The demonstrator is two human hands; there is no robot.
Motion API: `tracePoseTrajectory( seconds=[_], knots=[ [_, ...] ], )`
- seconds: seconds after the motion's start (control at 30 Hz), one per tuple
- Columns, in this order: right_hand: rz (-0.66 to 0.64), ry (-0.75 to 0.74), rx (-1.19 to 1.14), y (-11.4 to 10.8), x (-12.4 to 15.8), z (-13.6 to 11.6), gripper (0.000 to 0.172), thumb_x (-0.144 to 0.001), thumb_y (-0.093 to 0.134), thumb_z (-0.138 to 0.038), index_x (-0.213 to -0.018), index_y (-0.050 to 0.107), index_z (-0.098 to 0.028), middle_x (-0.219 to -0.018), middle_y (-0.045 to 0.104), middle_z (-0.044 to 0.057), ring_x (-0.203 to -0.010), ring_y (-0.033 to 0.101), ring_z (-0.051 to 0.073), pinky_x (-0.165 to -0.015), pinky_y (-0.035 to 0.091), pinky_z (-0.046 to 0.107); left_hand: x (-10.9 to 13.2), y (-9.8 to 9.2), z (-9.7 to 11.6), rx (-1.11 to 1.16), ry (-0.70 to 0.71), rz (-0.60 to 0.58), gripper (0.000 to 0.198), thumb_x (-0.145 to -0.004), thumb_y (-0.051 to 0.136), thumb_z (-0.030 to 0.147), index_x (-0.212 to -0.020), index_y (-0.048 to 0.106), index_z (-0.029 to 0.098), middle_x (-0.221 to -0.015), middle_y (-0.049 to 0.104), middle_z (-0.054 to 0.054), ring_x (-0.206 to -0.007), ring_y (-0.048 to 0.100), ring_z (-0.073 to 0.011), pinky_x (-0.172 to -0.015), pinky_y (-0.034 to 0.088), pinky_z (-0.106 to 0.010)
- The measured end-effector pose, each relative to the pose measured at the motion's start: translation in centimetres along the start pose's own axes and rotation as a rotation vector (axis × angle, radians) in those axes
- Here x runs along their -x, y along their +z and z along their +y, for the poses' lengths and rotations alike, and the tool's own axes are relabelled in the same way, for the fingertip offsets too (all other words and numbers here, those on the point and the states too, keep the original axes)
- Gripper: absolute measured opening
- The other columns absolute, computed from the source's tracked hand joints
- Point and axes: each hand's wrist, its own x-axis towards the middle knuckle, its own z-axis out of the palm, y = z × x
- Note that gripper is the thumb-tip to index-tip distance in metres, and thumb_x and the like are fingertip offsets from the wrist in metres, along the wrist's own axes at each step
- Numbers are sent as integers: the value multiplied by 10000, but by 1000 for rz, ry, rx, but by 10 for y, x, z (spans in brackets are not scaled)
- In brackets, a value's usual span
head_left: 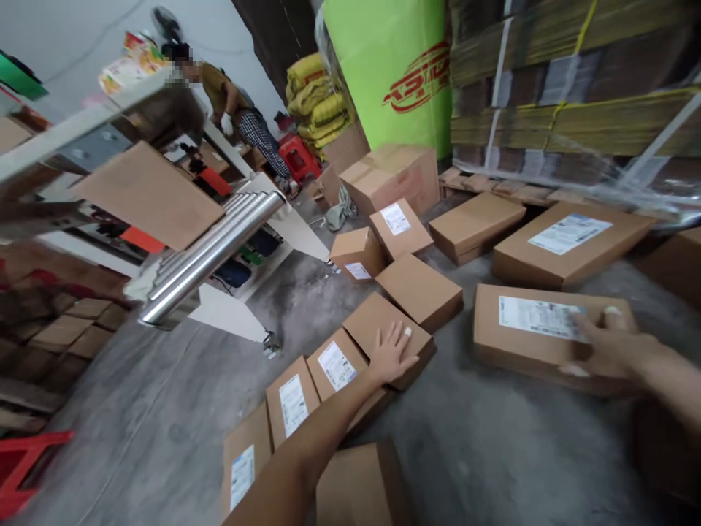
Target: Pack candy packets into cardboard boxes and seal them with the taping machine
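Note:
My left hand [391,354] lies flat with spread fingers on an unlabelled brown carton [364,321] in a row of cartons on the floor. Beside that carton, towards me, are cartons with white labels, among them one [323,365] partly behind my left forearm. At the right, my right hand [605,343] is on a flat brown carton [509,347] with a white label. It is blurred; its thumb is at the near side and its fingers are over the top. Another plain carton [419,288] touches the far end of the one under my left hand.
A roller conveyor [213,256] with a tilted carton [153,193] stands at the left. Further cartons [476,223] lie ahead, before a wrapped pallet stack [569,109]. A person [235,109] bends over at the back. A red stool [33,467] is at the lower left.

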Motion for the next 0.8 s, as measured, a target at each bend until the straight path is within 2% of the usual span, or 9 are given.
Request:
tracePoseTrajectory(
  seconds=[0.1, 0.2, 0.37, 0.47, 0.57, 0.63, 0.67, 0.73, 0.8],
  knots=[
    [-115, 30, 104, -2, 17, -11, 1315, -361, 618, -889, -1528, 451, -307, -1717, 115, 232, -1483, 281, 612, -1095, 312, 660, 34, -2, 4, 71, 32, -96, 833, -908, 556, 639, -1635, 341, 296, -1705, 241, -96, -1581, 236, -310, -1281, 350, -513],
    [-71, 16, 136, -3, 65, -35, 1221, -572, 477, -977, -1536, 426, -228, -1657, 169, 302, -1416, 371, 616, -1071, 368, 638, 64, -6, 9, 170, 26, -205, 866, -905, 598, 514, -1660, 265, 251, -1725, 137, -122, -1607, 128, -291, -1315, 215, -554],
    [17, 6, 160, 15, 137, -51, 1185, -636, 641, -901, -1469, 419, -87, -1502, 301, 404, -1279, 510, 589, -980, 462, 628, 124, 5, 10, 185, -81, -165, 699, -980, 521, 366, -1633, 320, 219, -1720, 182, -145, -1612, 167, -282, -1294, 209, -589],
    [31, 55, 97, 19, 138, -44, 1141, -660, 661, -877, -1433, 450, -65, -1454, 361, 382, -1277, 516, 565, -1013, 470, 609, 163, 30, 9, 142, -98, -101, 583, -989, 526, 347, -1556, 465, 226, -1699, 263, -153, -1595, 237, -312, -1277, 237, -616],
    [90, 113, -62, 18, 114, -28, 1419, -512, 747, -899, -1548, 300, -40, -1543, 262, 365, -1445, 359, 553, -1154, 385, 592, 180, 53, 11, 116, -117, 18, 491, -1009, 493, 317, -1471, 554, 162, -1671, 325, -204, -1567, 311, -358, -1238, 291, -659],
    [95, 76, -182, 23, 99, -16, 1583, -429, 763, -919, -1624, 153, -78, -1647, 33, 346, -1543, 178, 543, -1214, 309, 597, 163, 53, 14, 123, -109, 124, 514, -1006, 498, 310, -1482, 524, 117, -1669, 315, -246, -1564, 315, -379, -1219, 318, -664],
    [86, 43, -224, 28, 95, -11, 1596, -425, 750, -931, -1644, 120, -115, -1671, -81, 317, -1564, 102, 541, -1225, 282, 610, 145, 47, 16, 137, -94, 171, 540, -1002, 508, 313, -1502, 495, 109, -1672, 305, -256, -1570, 303, -380, -1220, 322, -655],
    [94, 3, -262, 41, 92, -3, 1534, -465, 720, -942, -1658, 135, -176, -1687, -193, 261, -1572, 32, 544, -1225, 255, 642, 90, 25, 22, 172, -61, 240, 592, -1000, 515, 323, -1549, 428, 120, -1686, 284, -250, -1589, 265, -359, -1238, 309, -616],
    [142, -20, -258, 55, 99, 0, 1451, -538, 720, -906, -1661, 155, -182, -1697, -169, 251, -1575, 55, 533, -1220, 267, 643, 21, 0, 26, 196, -29, 255, 657, -1002, 519, 369, -1595, 355, 138, -1712, 238, -224, -1609, 208, -343, -1270, 244, -598]
  ],
)
